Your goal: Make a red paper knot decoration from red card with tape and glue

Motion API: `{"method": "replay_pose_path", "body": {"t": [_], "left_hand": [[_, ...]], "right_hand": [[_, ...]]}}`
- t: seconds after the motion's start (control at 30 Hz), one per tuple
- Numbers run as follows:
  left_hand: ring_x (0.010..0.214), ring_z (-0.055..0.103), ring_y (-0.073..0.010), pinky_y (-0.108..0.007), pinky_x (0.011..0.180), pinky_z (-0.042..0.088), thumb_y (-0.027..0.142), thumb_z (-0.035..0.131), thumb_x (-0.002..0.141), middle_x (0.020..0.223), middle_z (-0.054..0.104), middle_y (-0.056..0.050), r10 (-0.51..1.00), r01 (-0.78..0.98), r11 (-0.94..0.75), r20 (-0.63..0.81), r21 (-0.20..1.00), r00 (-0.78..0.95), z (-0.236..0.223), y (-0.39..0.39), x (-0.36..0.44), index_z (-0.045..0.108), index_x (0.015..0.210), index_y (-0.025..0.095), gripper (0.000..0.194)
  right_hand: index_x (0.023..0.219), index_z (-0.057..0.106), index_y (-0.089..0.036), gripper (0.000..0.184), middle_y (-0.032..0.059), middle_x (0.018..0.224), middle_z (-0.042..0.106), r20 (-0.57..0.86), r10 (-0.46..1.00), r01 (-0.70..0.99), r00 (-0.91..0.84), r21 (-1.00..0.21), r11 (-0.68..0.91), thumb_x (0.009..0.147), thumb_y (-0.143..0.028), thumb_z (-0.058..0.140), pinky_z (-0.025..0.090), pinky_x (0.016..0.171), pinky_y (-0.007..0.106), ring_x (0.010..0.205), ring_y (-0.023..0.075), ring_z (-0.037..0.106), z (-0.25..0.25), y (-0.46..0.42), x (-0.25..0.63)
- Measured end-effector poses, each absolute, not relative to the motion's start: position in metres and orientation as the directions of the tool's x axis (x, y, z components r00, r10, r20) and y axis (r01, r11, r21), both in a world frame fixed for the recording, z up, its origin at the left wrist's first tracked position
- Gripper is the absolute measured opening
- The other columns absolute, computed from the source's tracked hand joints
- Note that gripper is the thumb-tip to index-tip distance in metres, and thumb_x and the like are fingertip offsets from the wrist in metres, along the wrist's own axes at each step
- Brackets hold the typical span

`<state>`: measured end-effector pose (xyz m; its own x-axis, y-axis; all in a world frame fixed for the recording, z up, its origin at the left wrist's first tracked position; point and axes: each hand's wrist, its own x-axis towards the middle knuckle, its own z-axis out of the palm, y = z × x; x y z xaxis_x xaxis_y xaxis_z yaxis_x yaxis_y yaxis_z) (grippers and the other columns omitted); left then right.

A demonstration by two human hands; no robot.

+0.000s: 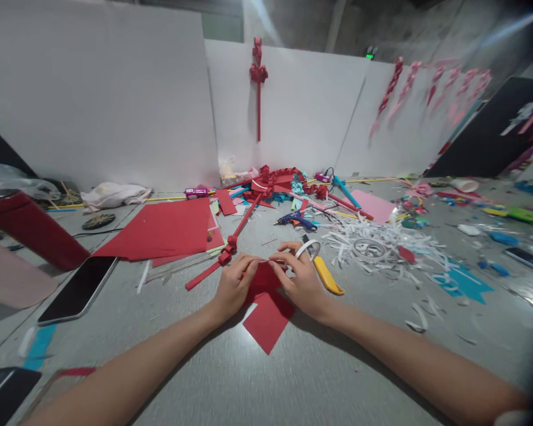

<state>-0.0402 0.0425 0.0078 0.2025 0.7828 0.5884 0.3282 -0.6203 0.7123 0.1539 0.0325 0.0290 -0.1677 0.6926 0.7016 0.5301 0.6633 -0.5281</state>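
My left hand [236, 283] and my right hand [302, 278] meet in the middle of the table, fingertips pinching the upper edge of a piece of red paper [265, 278]. Below it lies a red paper square [270, 322], one corner pointing toward me. A white tape ring [308, 251] sits at the fingers of my right hand; whether it is hooked on them I cannot tell. Just right of that hand is a yellow utility knife [328, 277]. A red folded-paper strip with a knot [227, 253] lies just beyond my left hand.
Large red sheets [169, 228] and a phone [80, 290] lie to the left, near a red flask [35, 231]. Ahead is a blue glue gun [295, 220]. White paper strips [382, 236] and a tape roll [368, 249] spread to the right. White panels [293, 106] stand behind.
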Motion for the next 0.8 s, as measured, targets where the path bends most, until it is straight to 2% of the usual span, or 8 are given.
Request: {"method": "replay_pose_path", "body": {"t": [0.17, 0.33, 0.5, 0.8], "left_hand": [[0.088, 0.067, -0.0183, -0.030, 0.081, 0.051, 0.030, 0.059, 0.100, 0.098, 0.070, -0.007, 0.748, 0.333, -0.663, 0.598, 0.670, 0.288, 0.0084, 0.0404, -0.0393, 0.069, 0.109, 0.019, 0.017], [0.079, 0.064, -0.0168, -0.027, 0.073, 0.048, 0.029, 0.054, 0.102, 0.087, 0.067, -0.004, 0.770, 0.404, -0.632, 0.598, 0.662, 0.224, 0.0061, 0.0408, -0.0389, 0.067, 0.092, 0.018, 0.020], [0.083, 0.065, -0.0169, -0.028, 0.075, 0.048, 0.029, 0.054, 0.102, 0.090, 0.068, -0.005, 0.784, 0.401, -0.612, 0.590, 0.682, 0.192, 0.0056, 0.0409, -0.0386, 0.067, 0.095, 0.019, 0.018], [0.079, 0.062, -0.0163, -0.028, 0.073, 0.047, 0.031, 0.055, 0.102, 0.088, 0.067, -0.005, 0.771, 0.385, -0.636, 0.573, 0.670, 0.278, 0.0059, 0.0404, -0.0397, 0.066, 0.094, 0.018, 0.019]], "right_hand": [[0.102, 0.072, -0.022, 0.010, 0.0093, 0.113, 0.059, 0.714, 0.681, 0.522, -0.161, -0.525, 0.673, 0.099, -0.023, 0.062, 0.054, 0.097, 0.039, 0.110, 0.0227, 0.063, 0.0271, 0.0318, 0.1538], [0.101, 0.073, -0.022, 0.011, 0.0087, 0.110, 0.059, 0.745, 0.648, 0.524, -0.155, -0.494, 0.694, 0.098, -0.024, 0.063, 0.054, 0.094, 0.038, 0.105, 0.0220, 0.064, 0.0254, 0.0319, 0.1547], [0.098, 0.074, -0.021, 0.009, 0.0081, 0.106, 0.058, 0.769, 0.622, 0.523, -0.149, -0.473, 0.709, 0.096, -0.022, 0.066, 0.053, 0.091, 0.038, 0.101, 0.0215, 0.063, 0.0264, 0.0312, 0.1547], [0.088, 0.072, -0.021, 0.007, 0.0068, 0.105, 0.056, 0.688, 0.715, 0.473, -0.125, -0.592, 0.652, 0.094, -0.023, 0.068, 0.052, 0.089, 0.036, 0.098, 0.0202, 0.061, 0.0298, 0.0321, 0.1517]]}}
